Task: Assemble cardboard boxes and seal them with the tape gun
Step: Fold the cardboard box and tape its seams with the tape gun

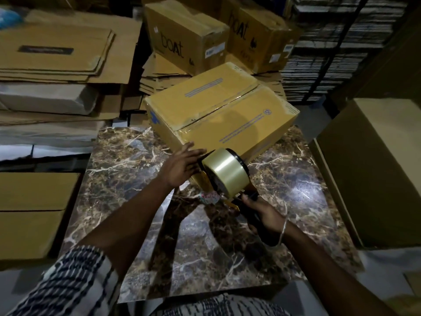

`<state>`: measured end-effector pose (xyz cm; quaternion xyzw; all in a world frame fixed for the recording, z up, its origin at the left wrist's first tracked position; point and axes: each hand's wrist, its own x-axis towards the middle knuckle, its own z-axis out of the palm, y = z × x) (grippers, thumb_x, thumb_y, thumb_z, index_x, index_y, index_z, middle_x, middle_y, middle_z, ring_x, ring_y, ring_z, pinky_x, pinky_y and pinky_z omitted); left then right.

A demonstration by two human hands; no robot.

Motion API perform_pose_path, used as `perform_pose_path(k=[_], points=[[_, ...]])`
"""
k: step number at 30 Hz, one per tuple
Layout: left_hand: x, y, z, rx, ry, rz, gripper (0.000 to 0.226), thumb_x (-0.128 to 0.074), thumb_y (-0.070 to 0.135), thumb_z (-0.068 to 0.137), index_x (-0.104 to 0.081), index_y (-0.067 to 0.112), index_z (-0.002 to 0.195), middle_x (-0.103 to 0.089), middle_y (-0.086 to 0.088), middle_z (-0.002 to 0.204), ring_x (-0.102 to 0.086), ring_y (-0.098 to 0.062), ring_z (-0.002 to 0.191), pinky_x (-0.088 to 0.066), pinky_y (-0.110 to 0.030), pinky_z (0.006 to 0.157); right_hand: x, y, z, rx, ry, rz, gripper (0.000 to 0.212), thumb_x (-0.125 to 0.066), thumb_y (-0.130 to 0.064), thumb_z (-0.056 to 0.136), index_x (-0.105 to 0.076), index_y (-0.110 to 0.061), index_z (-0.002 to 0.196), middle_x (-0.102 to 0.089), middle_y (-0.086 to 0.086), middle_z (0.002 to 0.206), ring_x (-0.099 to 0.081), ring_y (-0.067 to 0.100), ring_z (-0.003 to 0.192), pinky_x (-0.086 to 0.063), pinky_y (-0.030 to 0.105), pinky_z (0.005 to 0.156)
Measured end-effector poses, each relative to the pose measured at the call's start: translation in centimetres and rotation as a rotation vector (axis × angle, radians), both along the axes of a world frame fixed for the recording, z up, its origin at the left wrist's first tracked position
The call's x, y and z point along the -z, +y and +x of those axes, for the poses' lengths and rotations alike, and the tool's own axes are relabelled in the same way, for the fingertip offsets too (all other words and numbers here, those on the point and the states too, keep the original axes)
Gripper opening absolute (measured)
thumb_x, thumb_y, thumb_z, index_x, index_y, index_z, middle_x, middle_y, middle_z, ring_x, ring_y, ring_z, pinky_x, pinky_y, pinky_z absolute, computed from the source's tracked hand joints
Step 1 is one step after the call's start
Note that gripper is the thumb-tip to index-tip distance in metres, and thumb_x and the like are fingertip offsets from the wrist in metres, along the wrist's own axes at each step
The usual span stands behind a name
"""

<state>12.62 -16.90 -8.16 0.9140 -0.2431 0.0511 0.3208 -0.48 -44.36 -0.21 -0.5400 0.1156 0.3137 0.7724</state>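
Observation:
A closed yellow-brown cardboard box [223, 110] lies tilted at the far edge of the marble table [136, 201], with shiny tape along its top seam. Just in front of it is the tape gun [224, 176], carrying a large roll of clear tape. My right hand [262, 215] grips the gun's black handle. My left hand [182, 166] is flat with straight fingers, touching the near lower corner of the box next to the roll.
Stacks of flattened cardboard [57, 53] fill the left. Two sealed "boat" boxes [186, 35] stand behind the work box. A tall box [373, 169] stands on the right, another box [34, 213] on the left. Dark stacked sheets [330, 53] are at the back right.

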Motion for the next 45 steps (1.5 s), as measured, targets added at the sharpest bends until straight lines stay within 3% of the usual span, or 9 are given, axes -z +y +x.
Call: perform_pose_path(k=[3, 8, 13, 17, 25, 28, 33, 38, 45], points=[[0.3, 0.1, -0.1, -0.038, 0.002, 0.025, 0.056, -0.044, 0.061, 0.089, -0.057, 0.036, 0.137, -0.047, 0.018, 0.148, -0.025, -0.007, 0.146, -0.049, -0.048, 0.1, 0.1, -0.5, -0.5, 0.038, 0.007, 0.031, 0.02, -0.052, -0.02, 0.099, -0.063, -0.004, 0.105, -0.066, 0.014, 0.072, -0.055, 0.007, 0.036, -0.041, 0.017, 0.034], [-0.3, 0.0, -0.4, -0.015, -0.012, 0.014, 0.044, -0.051, 0.05, 0.089, -0.057, 0.048, 0.133, -0.045, 0.031, 0.143, -0.027, -0.012, 0.148, -0.05, -0.053, 0.096, 3.4, -2.7, -1.6, 0.001, -0.076, -0.055, 0.064, -0.093, -0.059, 0.051, -0.074, -0.012, 0.09, -0.052, 0.019, 0.067, -0.041, 0.015, 0.031, -0.031, 0.021, 0.031], [-0.1, 0.0, -0.3, 0.01, -0.062, -0.002, 0.042, -0.066, 0.025, 0.091, -0.063, 0.039, 0.131, -0.05, 0.02, 0.144, -0.03, -0.02, 0.148, -0.053, -0.049, 0.094, 4.1, -3.4, -2.9, 0.017, -0.088, -0.003, 0.072, -0.092, -0.056, 0.057, -0.059, -0.005, 0.095, -0.048, 0.005, 0.053, -0.038, 0.013, 0.031, -0.029, 0.02, 0.034], [-0.6, 0.2, -0.3, -0.016, -0.039, 0.062, 0.046, -0.054, 0.043, 0.094, -0.047, 0.06, 0.135, -0.036, 0.041, 0.145, -0.021, -0.01, 0.15, -0.047, -0.066, 0.092, 4.4, -3.9, -4.0, 0.042, -0.098, 0.041, 0.065, -0.094, -0.05, 0.055, -0.063, -0.007, 0.093, -0.047, 0.004, 0.052, -0.037, 0.012, 0.032, -0.029, 0.019, 0.033], [-3.5, -2.6, -1.0, -0.017, -0.033, 0.202, 0.064, -0.051, 0.07, 0.083, -0.058, 0.029, 0.133, -0.057, 0.002, 0.142, -0.041, -0.035, 0.141, -0.029, -0.074, 0.105, 6.5, -4.4, -4.2, 0.078, -0.088, 0.024, 0.055, -0.093, -0.045, 0.063, -0.072, -0.016, 0.104, -0.05, 0.011, 0.076, -0.047, 0.018, 0.051, -0.023, 0.031, 0.045], [-2.9, -4.0, -0.9, 0.196, -0.102, 0.421, 0.061, -0.036, 0.067, 0.09, -0.041, 0.04, 0.145, -0.04, 0.002, 0.157, -0.027, -0.035, 0.148, -0.018, -0.084, 0.1, 6.7, -4.8, -4.6, 0.096, -0.095, 0.079, 0.073, -0.094, -0.043, 0.061, -0.057, -0.004, 0.11, -0.056, 0.006, 0.065, -0.048, 0.014, 0.041, -0.03, 0.024, 0.038], [-2.8, -4.6, -0.9, 0.288, -0.016, 0.451, 0.062, -0.023, 0.068, 0.092, -0.052, 0.041, 0.14, -0.015, 0.011, 0.164, 0.0, -0.029, 0.154, -0.007, -0.087, 0.099, 7.4, -5.3, -4.8, 0.117, -0.101, 0.074, 0.08, -0.094, -0.045, 0.061, -0.055, -0.005, 0.118, -0.055, 0.009, 0.066, -0.045, 0.015, 0.038, -0.032, 0.022, 0.033], [-4.0, -5.0, -0.9, 0.32, 0.037, 0.464, 0.046, -0.033, 0.069, 0.089, -0.042, 0.05, 0.13, -0.015, 0.009, 0.16, -0.001, -0.036, 0.153, -0.009, -0.088, 0.093, 8.5, -5.0, -4.3, 0.101, -0.078, 0.025, 0.081, -0.093, -0.048, 0.062, -0.059, -0.002, 0.121, -0.053, 0.016, 0.07, -0.04, 0.015, 0.034, -0.032, 0.022, 0.033], [-4.7, -6.3, -1.1, 0.227, 0.189, 0.522, 0.035, -0.054, 0.036, 0.095, -0.058, 0.045, 0.128, -0.012, 0.011, 0.16, 0.013, -0.029, 0.153, 0.004, -0.087, 0.096, 8.6, -4.6, -3.6, 0.1, -0.084, 0.084, 0.076, -0.094, -0.048, 0.059, -0.064, -0.008, 0.116, -0.056, 0.012, 0.066, -0.04, 0.014, 0.032, -0.032, 0.021, 0.031]])
